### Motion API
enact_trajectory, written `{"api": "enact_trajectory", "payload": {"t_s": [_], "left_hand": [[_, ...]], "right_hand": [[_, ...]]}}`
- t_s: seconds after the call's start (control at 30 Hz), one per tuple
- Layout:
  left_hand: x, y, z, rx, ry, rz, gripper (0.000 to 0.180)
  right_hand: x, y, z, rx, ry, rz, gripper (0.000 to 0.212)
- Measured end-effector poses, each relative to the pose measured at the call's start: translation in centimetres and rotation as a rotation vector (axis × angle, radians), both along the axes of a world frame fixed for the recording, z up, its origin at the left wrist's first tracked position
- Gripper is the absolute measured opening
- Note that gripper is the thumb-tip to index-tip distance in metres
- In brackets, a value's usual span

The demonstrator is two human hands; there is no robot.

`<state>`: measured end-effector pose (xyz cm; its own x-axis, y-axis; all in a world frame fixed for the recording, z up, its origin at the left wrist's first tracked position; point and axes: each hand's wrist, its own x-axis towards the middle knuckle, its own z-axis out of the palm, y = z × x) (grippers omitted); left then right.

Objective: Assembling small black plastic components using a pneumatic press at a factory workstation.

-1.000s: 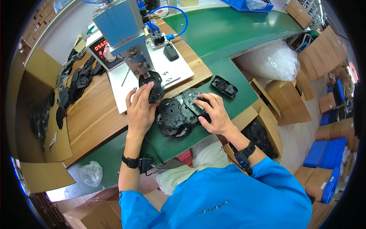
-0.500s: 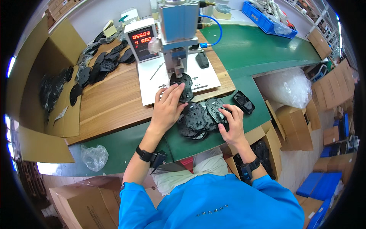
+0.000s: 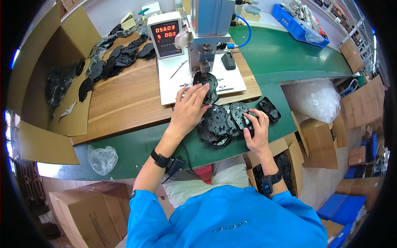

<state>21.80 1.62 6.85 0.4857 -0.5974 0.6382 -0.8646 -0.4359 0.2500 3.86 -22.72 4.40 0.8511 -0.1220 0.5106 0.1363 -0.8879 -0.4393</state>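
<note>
- Left hand (image 3: pixel 188 116): on the near side of the press (image 3: pixel 213 20). The fingers lie along the left edge of a black shell (image 3: pixel 211 93); the thumb is near the shell's lower edge. Whether the fingers close beneath it cannot be told.
- Black shell: directly below the press head, over the near edge of the white base plate (image 3: pixel 236 84).
- Right hand (image 3: pixel 258 136): to the near right of the press, fingers bent, with fingertips at the rim of the top right shell (image 3: pixel 238 110) in a shell stack (image 3: pixel 215 120). Whether it grips cannot be told.
- Edges: the wooden board (image 3: pixel 124 93) ends on the near side of the press, beyond the stack. The green table (image 3: pixel 264 66) carries on nearer and to the right.
- Room: bare wood shows left of the press; a broad green surface extends to its right.
- Obscured: the left fingers cover part of the shell; the press top is cut off by the frame.
- Surroundings: left of the press stand a counter unit (image 3: pixel 166 36), a shell pile (image 3: pixel 120 60) and an open carton (image 3: pixel 76 118). To its right are a black tray-shaped part (image 3: pixel 269 110) and, farther away, a blue crate (image 3: pixel 285 18).
- Obstructions: the counter unit adjoins the press on the left; a blue hose (image 3: pixel 249 33) loops out on the right.
</note>
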Motion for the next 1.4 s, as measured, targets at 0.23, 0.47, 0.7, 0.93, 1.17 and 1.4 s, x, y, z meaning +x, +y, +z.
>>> {"api": "enact_trajectory", "payload": {"t_s": [0.23, 0.47, 0.7, 0.93, 1.17, 1.4], "left_hand": [[-0.1, 0.1, -0.2, 0.02, 0.009, 0.016, 0.071], [0.0, 0.1, -0.1, 0.003, -0.004, 0.003, 0.069], [0.0, 0.3, 0.0, -0.004, 0.023, -0.045, 0.067], [0.5, 0.8, -0.1, -0.216, 0.107, -0.104, 0.064], [0.8, 1.3, -0.1, -0.373, -0.013, -0.133, 0.065], [0.0, 1.2, -0.4, -0.469, -0.072, -0.189, 0.062]], "right_hand": [[0.0, -0.1, -0.1, -0.021, 0.005, 0.01, 0.048], [0.0, 0.0, 0.0, -0.017, 0.002, 0.015, 0.048], [-0.1, 0.1, 0.0, -0.026, 0.004, 0.01, 0.049], [-0.6, 0.2, 0.3, -0.078, -0.067, 0.063, 0.043], [-1.3, 1.2, 1.5, -0.242, 0.022, 0.261, 0.049], [-0.9, 2.8, 1.5, -0.264, 0.056, 0.278, 0.051]]}}
